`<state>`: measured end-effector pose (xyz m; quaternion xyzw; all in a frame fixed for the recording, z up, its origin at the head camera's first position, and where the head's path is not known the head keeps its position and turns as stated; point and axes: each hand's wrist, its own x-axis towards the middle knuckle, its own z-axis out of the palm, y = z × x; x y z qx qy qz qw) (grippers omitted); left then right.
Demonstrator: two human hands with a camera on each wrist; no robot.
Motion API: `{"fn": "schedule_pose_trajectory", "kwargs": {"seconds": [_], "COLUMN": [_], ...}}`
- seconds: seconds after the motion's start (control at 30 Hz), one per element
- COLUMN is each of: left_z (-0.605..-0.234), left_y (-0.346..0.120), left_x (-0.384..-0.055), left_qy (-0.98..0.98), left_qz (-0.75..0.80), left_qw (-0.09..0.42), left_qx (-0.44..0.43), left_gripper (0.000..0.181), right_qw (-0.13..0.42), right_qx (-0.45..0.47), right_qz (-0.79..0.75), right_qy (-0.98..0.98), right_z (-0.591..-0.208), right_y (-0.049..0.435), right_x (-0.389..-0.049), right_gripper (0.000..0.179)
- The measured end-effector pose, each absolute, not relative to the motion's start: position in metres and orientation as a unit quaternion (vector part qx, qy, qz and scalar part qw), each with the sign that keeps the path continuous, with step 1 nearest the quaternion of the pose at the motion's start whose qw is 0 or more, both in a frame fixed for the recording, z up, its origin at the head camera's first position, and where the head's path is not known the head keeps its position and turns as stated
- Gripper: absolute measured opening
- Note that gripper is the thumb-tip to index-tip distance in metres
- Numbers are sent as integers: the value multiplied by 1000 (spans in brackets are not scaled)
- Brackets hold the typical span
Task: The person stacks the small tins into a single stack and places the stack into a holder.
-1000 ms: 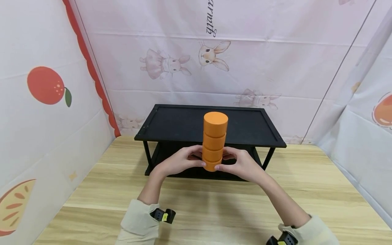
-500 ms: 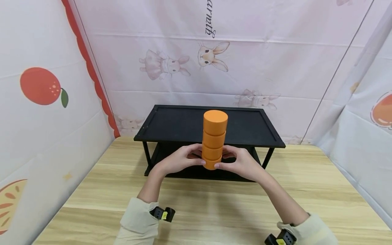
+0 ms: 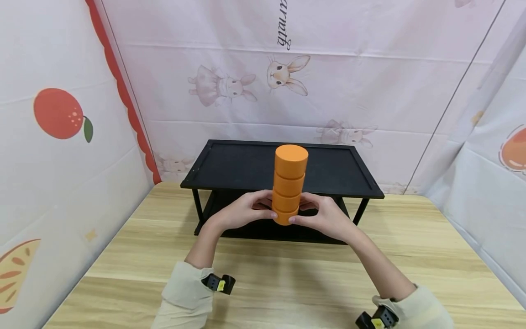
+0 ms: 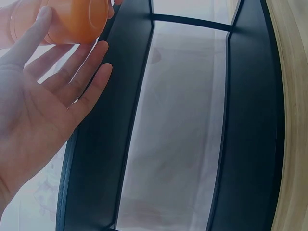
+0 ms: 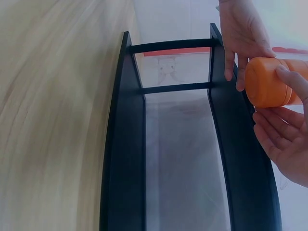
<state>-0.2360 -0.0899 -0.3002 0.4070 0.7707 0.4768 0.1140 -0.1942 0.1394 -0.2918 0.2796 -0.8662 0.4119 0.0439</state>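
Note:
Upright with a slight tilt, an orange grooved cylinder point(image 3: 289, 185) is held in the air before the black rack; whether it is one piece or stacked sections I cannot tell. My left hand point(image 3: 242, 212) grips its lower part from the left, thumb in front and fingers behind. From the other side my right hand point(image 3: 326, 218) grips the same lower part likewise. In the left wrist view the thumb lies along the cylinder point(image 4: 79, 21), the fingers spread beneath it. The right wrist view shows its rounded bottom point(image 5: 264, 84) between both hands.
A black two-tier rack point(image 3: 238, 164) stands on the wooden table point(image 3: 263, 274) behind the hands. Its upper board has a raised rim, and thin posts join it to the lower board. Printed cloth walls point(image 3: 370, 91) enclose the back and both sides.
Both hands have lifted the orange cylinder slightly, and its top now sits a little higher against the rack. The grip looks the same.

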Motion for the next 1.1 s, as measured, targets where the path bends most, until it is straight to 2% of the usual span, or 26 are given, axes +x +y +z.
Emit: {"fn": "schedule_pose_trajectory", "kwargs": {"seconds": [0.3, 0.57, 0.83, 1.1], "left_z": [-296, -291, -305, -314], "left_y": [-90, -90, -89, -90], "left_x": [-238, -237, -251, -261], "left_qy": [770, 771, 773, 775], "left_qz": [480, 480, 484, 485], "left_qw": [111, 105, 94, 71], "left_qx": [407, 405, 399, 399], "left_gripper": [43, 43, 44, 46], "right_qw": [45, 51, 48, 51], "right_qx": [285, 291, 269, 268], "right_qz": [425, 436, 441, 448], "right_qy": [-858, -850, -855, -852], "right_z": [-313, -315, -311, -287], "right_y": [150, 152, 148, 139], "right_x": [-219, -225, -222, -201], "right_gripper": [48, 50, 50, 47]}}
